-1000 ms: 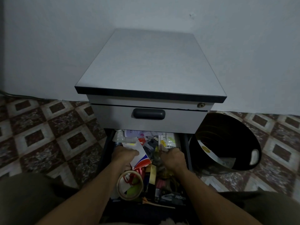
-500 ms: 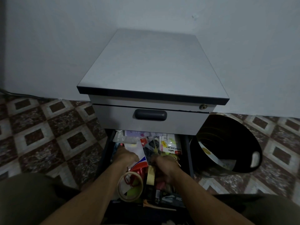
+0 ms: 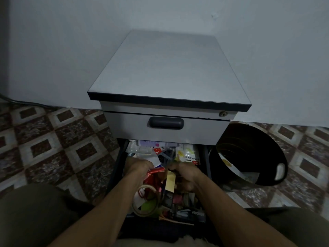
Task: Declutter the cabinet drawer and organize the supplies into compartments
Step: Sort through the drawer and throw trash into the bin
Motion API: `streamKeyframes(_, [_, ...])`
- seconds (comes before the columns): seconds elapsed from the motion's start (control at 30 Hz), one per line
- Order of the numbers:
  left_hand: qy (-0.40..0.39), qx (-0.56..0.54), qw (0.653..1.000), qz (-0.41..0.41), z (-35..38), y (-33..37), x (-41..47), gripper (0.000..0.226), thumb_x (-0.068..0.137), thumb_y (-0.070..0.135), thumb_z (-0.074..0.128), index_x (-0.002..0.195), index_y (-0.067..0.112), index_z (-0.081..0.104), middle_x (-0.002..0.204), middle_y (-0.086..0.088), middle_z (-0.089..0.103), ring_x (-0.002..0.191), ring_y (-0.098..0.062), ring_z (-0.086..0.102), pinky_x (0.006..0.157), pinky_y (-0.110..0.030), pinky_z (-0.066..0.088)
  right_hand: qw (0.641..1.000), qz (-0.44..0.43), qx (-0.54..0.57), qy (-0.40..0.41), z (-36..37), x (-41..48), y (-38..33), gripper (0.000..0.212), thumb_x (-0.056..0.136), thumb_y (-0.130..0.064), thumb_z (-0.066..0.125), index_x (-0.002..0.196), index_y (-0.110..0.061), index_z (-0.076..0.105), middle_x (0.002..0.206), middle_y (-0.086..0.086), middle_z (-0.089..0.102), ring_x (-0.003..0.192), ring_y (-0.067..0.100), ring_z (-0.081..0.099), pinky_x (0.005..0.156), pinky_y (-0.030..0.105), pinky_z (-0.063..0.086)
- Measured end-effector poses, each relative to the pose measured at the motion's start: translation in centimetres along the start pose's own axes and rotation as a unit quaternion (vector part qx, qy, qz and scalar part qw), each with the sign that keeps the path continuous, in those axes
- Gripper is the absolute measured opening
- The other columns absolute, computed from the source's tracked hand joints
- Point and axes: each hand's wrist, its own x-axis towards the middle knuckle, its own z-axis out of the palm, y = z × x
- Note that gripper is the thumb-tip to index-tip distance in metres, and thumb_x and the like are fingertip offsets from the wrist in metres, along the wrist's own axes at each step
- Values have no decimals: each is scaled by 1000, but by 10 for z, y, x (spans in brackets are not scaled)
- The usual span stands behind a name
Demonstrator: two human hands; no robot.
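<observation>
The lower drawer (image 3: 119,158) of the grey cabinet (image 3: 170,68) is pulled out and crammed with loose supplies. My left hand (image 3: 138,166) is curled over a white, red and blue packet (image 3: 156,167) in the middle of the drawer. My right hand (image 3: 187,175) is curled among the clutter beside a yellow tape roll (image 3: 170,180) standing on edge; what its fingers hold is hidden. A clear tape roll (image 3: 146,200) lies near the drawer's front. A stapler set pack (image 3: 188,155) sits at the back right.
The upper drawer (image 3: 165,129) with its dark handle is closed above the open one. A black bin (image 3: 249,155) holding some paper stands on the floor to the right of the cabinet. Patterned floor tiles (image 3: 53,148) lie on both sides. My knees frame the drawer.
My right hand has moved down and left from the stapler set pack into the clutter by the yellow tape roll. My left hand has stayed on the packet, which now looks more crumpled.
</observation>
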Motion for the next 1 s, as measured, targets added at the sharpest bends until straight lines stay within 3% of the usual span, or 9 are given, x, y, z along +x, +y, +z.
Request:
streamKeyframes(0.07, [4, -19, 1000, 0, -1, 1, 3, 54, 68, -10, 77, 118, -5, 57, 92, -21, 67, 69, -29, 68, 55, -31, 56, 999, -2, -30, 11, -7, -1, -5, 9, 90, -10, 62, 97, -6, 65, 77, 12, 66, 69, 27, 64, 54, 33, 51])
streamKeyframes(0.17, [2, -1, 1000, -10, -5, 3, 4, 43, 78, -11, 70, 119, -9, 57, 95, -23, 66, 68, -24, 62, 53, -27, 52, 996, -3, -89, 5, -17, -3, -11, 8, 89, -10, 63, 96, -6, 64, 77, 10, 63, 68, 25, 63, 52, 30, 48])
streamKeyframes(0.23, [4, 15, 1000, 5, -8, 8, 5, 46, 77, -12, 69, 121, -12, 55, 102, -25, 64, 75, -27, 63, 59, -32, 53, 991, -5, -131, -1, -23, -5, -16, 6, 88, -7, 64, 92, -4, 62, 78, 11, 61, 68, 24, 62, 55, 31, 52])
streamKeyframes(0.33, [17, 76, 996, 49, -13, 6, 17, 79, 58, -7, 75, 132, -9, 48, 123, -29, 59, 97, -38, 67, 78, -49, 59, 975, -24, -220, -3, -33, -5, -23, 9, 86, -4, 65, 90, 3, 66, 88, 19, 67, 76, 26, 62, 74, 42, 59])
streamKeyframes(0.43, [14, 139, 987, 80, -20, 5, 13, 71, 60, -3, 73, 127, 0, 48, 115, -19, 61, 97, -36, 66, 83, -45, 59, 941, -17, -332, -63, -40, -7, -25, 17, 86, -4, 65, 103, -1, 68, 105, 16, 69, 87, 26, 66, 77, 40, 58])
streamKeyframes(0.57, [1, 193, 975, 112, -26, 3, 6, 66, 76, 4, 71, 136, 4, 45, 129, -18, 57, 115, -34, 59, 100, -42, 51, 857, 66, -490, -146, -45, -10, -19, 12, 81, -11, 75, 91, -15, 69, 99, 5, 69, 102, 28, 66, 90, 37, 53])
streamKeyframes(0.73, [-8, 215, 972, 98, -27, 2, 5, 69, 70, 10, 69, 136, 5, 47, 119, -17, 61, 103, -33, 62, 84, -40, 57, 808, 138, -548, -167, -42, -20, -17, 11, 85, -11, 73, 82, -13, 62, 68, -2, 66, 60, 12, 63, 61, 26, 55])
streamKeyframes(0.9, [-29, 205, 974, 90, -28, 2, 8, 60, 69, 5, 69, 124, 1, 47, 119, -18, 60, 102, -33, 64, 86, -43, 58, 775, 138, -594, -165, -35, -21, -8, 14, 88, -21, 71, 80, -17, 60, 80, 0, 59, 67, 15, 56, 60, 24, 49])
streamKeyframes(1.0, [-49, 196, 975, 87, -31, 0, 16, 58, 67, 0, 71, 121, 2, 52, 106, -15, 64, 90, -29, 66, 69, -34, 58, 760, 116, -610, -191, -32, -21, -4, 22, 88, -36, 69, 99, -17, 67, 108, 4, 64, 93, 20, 61, 86, 32, 50])
